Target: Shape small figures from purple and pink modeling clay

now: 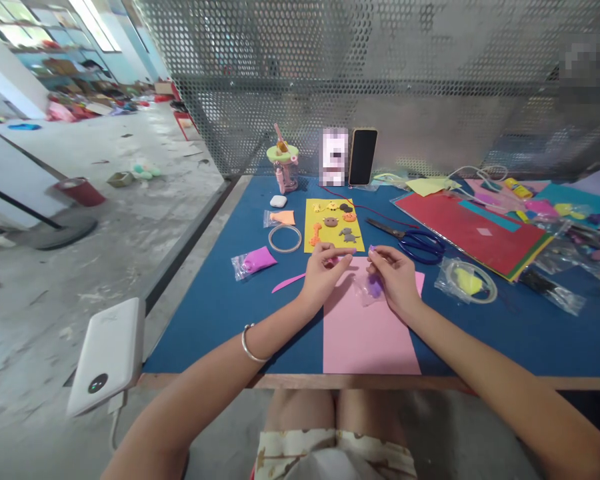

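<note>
A sheet of pink paper (370,333) lies in front of me at the table's near edge, and both hands are over its far end. My right hand (396,277) is closed, with a small bit of purple clay (373,249) at its fingertips. Just below those fingers is a clear plastic bag (364,291) with purple clay inside. My left hand (325,270) has its thumb and forefinger close together; what they hold, if anything, I cannot make out. A pink plastic modelling knife (287,283) lies beside it. Beyond the hands, a yellow card (310,230) bears several small clay animals.
Blue-handled scissors (420,245) lie right of the card. Bagged pink clay (260,261), bagged orange clay (283,218) and a clear ring (285,238) are on the left. A phone (363,157) and a cup (286,170) stand at the back. Red sheets (475,230) cover the right side.
</note>
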Available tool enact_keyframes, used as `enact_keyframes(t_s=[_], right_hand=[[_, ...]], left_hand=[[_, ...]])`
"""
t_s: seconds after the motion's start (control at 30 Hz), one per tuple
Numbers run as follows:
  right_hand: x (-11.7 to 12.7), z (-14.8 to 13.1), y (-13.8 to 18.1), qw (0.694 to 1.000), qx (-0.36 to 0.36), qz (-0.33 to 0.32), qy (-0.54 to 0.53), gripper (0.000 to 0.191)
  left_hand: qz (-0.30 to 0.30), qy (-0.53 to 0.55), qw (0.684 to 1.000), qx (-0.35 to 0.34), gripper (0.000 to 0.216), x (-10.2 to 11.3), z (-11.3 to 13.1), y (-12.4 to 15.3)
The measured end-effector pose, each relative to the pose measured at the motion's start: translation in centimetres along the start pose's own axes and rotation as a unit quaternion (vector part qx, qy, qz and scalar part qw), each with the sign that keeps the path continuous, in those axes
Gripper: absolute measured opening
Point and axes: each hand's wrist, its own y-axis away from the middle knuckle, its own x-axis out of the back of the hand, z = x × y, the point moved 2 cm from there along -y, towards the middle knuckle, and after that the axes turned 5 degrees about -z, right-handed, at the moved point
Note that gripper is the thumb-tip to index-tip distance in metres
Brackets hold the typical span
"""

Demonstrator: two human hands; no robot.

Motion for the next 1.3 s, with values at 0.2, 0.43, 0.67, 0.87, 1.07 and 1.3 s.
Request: enact_keyframes(t_s=[0.2, 0.43, 0.67, 0.87, 1.07, 1.3], right_hand=[[-0.1, -0.2, 0.4, 1.000, 0.013, -0.014, 0.009, 0.026], [-0.3, -0.7, 0.8, 0.999, 0.020, -0.018, 0.034, 0.027], [-0.4, -0.8, 0.9, 0.998, 0.032, -0.027, 0.055, 0.024], [-0.4, -1.0, 1.0, 0.995, 0.046, -0.027, 0.084, 0.023], [-0.5, -1.3, 1.1, 0.992, 0.060, -0.028, 0.104, 0.021], [-0.6, -1.4, 1.2, 0.989, 0.073, -0.027, 0.124, 0.025]], left_hand=[[-0.033, 0.036, 0.999, -0.016, 0.020, 0.0, -0.5, 0.1], [-0.070, 0.055, 0.996, -0.002, 0.026, -0.2, -1.1, 0.3], [-0.080, 0.067, 0.995, 0.006, 0.028, -0.6, -0.9, 0.5], [-0.076, 0.067, 0.995, 0.010, 0.029, -0.7, -0.8, 0.6], [-0.072, 0.062, 0.995, 0.008, 0.029, -0.7, -0.8, 0.6], [-0.068, 0.035, 0.997, 0.000, 0.031, -0.7, -0.6, 0.6]])
